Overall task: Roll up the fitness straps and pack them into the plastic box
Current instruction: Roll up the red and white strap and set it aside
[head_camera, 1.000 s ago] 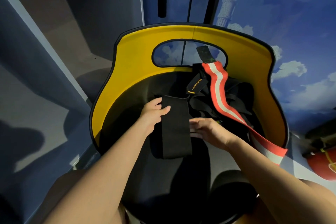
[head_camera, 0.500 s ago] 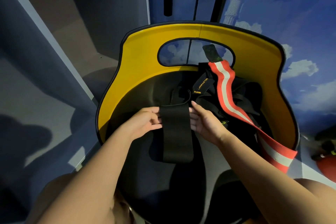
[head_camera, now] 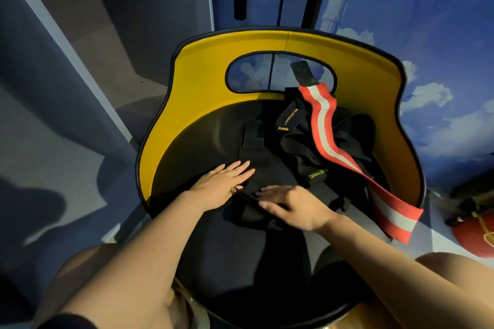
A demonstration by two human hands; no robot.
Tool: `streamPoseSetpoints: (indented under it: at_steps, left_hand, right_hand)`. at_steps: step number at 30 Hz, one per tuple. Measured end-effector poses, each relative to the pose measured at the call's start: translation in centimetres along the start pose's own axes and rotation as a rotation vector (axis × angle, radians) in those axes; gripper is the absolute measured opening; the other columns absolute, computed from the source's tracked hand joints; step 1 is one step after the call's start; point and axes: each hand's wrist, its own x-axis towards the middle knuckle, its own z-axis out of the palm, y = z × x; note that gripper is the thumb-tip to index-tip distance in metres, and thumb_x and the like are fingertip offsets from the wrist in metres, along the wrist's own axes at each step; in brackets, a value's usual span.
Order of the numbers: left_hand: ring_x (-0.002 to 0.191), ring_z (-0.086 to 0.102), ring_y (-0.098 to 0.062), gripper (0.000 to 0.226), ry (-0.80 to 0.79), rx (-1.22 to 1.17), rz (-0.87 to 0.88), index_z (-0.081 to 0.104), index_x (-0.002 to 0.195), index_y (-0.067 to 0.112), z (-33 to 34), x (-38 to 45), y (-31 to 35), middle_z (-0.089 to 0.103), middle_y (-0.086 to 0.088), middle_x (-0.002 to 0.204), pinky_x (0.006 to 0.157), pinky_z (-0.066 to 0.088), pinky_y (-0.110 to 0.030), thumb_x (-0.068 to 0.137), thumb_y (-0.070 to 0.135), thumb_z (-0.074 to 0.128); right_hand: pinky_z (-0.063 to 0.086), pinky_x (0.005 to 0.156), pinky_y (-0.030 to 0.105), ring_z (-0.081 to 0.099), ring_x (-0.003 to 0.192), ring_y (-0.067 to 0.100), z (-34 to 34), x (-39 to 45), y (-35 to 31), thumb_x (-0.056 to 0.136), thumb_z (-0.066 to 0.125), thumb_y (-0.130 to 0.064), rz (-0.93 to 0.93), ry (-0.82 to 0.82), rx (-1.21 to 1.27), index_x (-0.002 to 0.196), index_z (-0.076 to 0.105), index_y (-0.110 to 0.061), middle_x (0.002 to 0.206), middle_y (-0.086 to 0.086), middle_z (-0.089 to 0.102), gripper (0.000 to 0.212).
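Black fitness strap (head_camera: 263, 176), a wide woven band, lies on the black seat (head_camera: 203, 141) of a yellow-backed chair (head_camera: 203, 67), running from near the seat's middle toward me. I see my left hand (head_camera: 222, 181) resting flat on the strap's left edge, its fingers (head_camera: 240, 168) straight and spread, holding nothing. My right hand (head_camera: 291, 204) lies across the near part of the same strap, palm down, fingers (head_camera: 267, 191) stretched leftward; they look fairly straight, pressing rather than gripping, though motion blur keeps me from being sure. Under the right hand the strap bunches into a folded or partly rolled lump (head_camera: 254, 215) at its near end.

Just to the right, a heap of other black straps (head_camera: 328, 152) sits on the seat, touching the one under my hands. One carries a yellow-lettered label (head_camera: 290, 119), another a second yellow label (head_camera: 318, 174). A long red band with a white centre stripe (head_camera: 324, 128) drapes over that heap, its far end, with a dark tab (head_camera: 303, 75), propped against the oval cut-out (head_camera: 254, 75) in the chair back and its near end hanging over the chair's right rim.

A red rounded object (head_camera: 475, 235) lies at the right edge of the view. Behind the chair stands a blue wall painted with clouds (head_camera: 427, 93).
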Motion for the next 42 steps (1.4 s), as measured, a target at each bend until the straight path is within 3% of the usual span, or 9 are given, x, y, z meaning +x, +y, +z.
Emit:
streamPoseSetpoints:
  at_steps: [2, 5, 13, 17, 20, 27, 32, 37, 42]
  left_hand:
    - [0.145, -0.009, -0.006, 0.056, -0.014, 0.089, -0.012, -0.002, 0.149, 0.033, -0.1, 0.1, -0.1, -0.011, 0.010, 0.158, 0.118, -0.002, -0.028, 0.103, 0.021, 0.028]
    - [0.145, -0.010, -0.007, 0.053, -0.037, 0.146, -0.044, -0.005, 0.149, 0.034, 0.0, 0.3, -0.1, -0.013, 0.010, 0.157, 0.118, -0.001, -0.030, 0.104, 0.029, 0.022]
    - [0.146, -0.012, -0.014, 0.059, 0.022, 0.253, -0.264, -0.010, 0.148, 0.032, -1.3, 2.8, 0.3, -0.016, 0.003, 0.158, 0.119, 0.000, -0.035, 0.103, 0.014, 0.024]
    - [0.147, 0.004, -0.014, 0.051, 0.149, -0.026, -0.242, 0.015, 0.150, 0.026, -2.2, 3.2, 0.8, 0.004, 0.005, 0.159, 0.119, 0.012, -0.034, 0.102, 0.021, 0.032]
    - [0.146, 0.004, -0.009, 0.052, 0.003, -0.303, -0.069, 0.025, 0.147, 0.024, -2.0, 2.2, 1.5, 0.012, 0.007, 0.158, 0.118, 0.010, -0.032, 0.099, 0.028, 0.043]
    - [0.145, -0.012, -0.012, 0.056, -0.085, 0.003, -0.108, 0.002, 0.151, 0.025, -1.7, 4.0, 1.3, -0.012, 0.007, 0.157, 0.117, 0.000, -0.033, 0.103, 0.025, 0.031]
    - [0.147, -0.005, -0.018, 0.058, 0.083, 0.187, -0.267, 0.004, 0.151, 0.021, -2.1, 5.6, 1.1, -0.006, -0.002, 0.159, 0.119, 0.003, -0.032, 0.101, 0.004, 0.026]
    - [0.146, -0.005, -0.013, 0.058, -0.051, -0.169, -0.140, 0.013, 0.150, 0.025, -2.4, 3.3, 2.3, -0.002, 0.006, 0.159, 0.118, 0.004, -0.036, 0.099, 0.046, 0.030]
    - [0.145, -0.015, -0.014, 0.079, -0.143, 0.096, -0.052, -0.005, 0.150, 0.028, -1.9, 3.8, 1.1, -0.017, 0.003, 0.158, 0.118, -0.002, -0.035, 0.091, 0.058, 0.039]
  right_hand:
    - [0.027, 0.113, 0.026, 0.042, 0.133, 0.016, 1.1, -0.7, 0.4, 0.097, 0.028, -0.050, -0.129, -0.082, -0.163, 0.123, 0.062, -0.011, 0.132, 0.001, 0.059, 0.058]
    - [0.026, 0.113, 0.037, 0.042, 0.134, 0.019, 2.1, -1.9, 1.3, 0.100, 0.025, -0.045, -0.246, -0.039, -0.299, 0.125, 0.060, -0.012, 0.133, 0.000, 0.058, 0.054]
    - [0.022, 0.116, 0.036, 0.032, 0.140, 0.015, 3.1, -3.2, 1.4, 0.100, 0.032, -0.038, -0.395, 0.001, -0.389, 0.131, 0.056, -0.018, 0.141, -0.005, 0.049, 0.043]
    - [0.019, 0.115, 0.040, 0.031, 0.140, 0.017, 3.0, -2.5, 1.8, 0.100, 0.027, -0.038, -0.376, 0.016, -0.424, 0.131, 0.056, -0.019, 0.142, -0.005, 0.049, 0.046]
    - [0.019, 0.116, 0.041, 0.031, 0.140, 0.018, 3.2, -2.3, 2.1, 0.100, 0.028, -0.038, -0.391, 0.015, -0.432, 0.132, 0.055, -0.019, 0.142, -0.004, 0.048, 0.046]
    - [0.020, 0.116, 0.037, 0.030, 0.140, 0.016, 3.7, -3.1, 2.5, 0.099, 0.033, -0.036, -0.429, -0.005, -0.428, 0.134, 0.053, -0.022, 0.142, -0.006, 0.048, 0.042]
    - [0.019, 0.117, 0.038, 0.025, 0.142, 0.014, 4.5, -4.0, 2.8, 0.101, 0.024, -0.037, -0.414, -0.066, -0.410, 0.139, 0.044, -0.024, 0.146, -0.007, 0.043, 0.045]
    - [0.020, 0.117, 0.039, 0.024, 0.143, 0.014, 4.7, -4.1, 2.9, 0.101, 0.026, -0.035, -0.402, -0.083, -0.353, 0.140, 0.042, -0.023, 0.148, -0.006, 0.040, 0.044]
    - [0.016, 0.117, 0.038, 0.023, 0.143, 0.015, 4.9, -4.5, 2.4, 0.100, 0.030, -0.033, -0.423, -0.127, -0.297, 0.140, 0.043, -0.021, 0.148, -0.005, 0.040, 0.043]
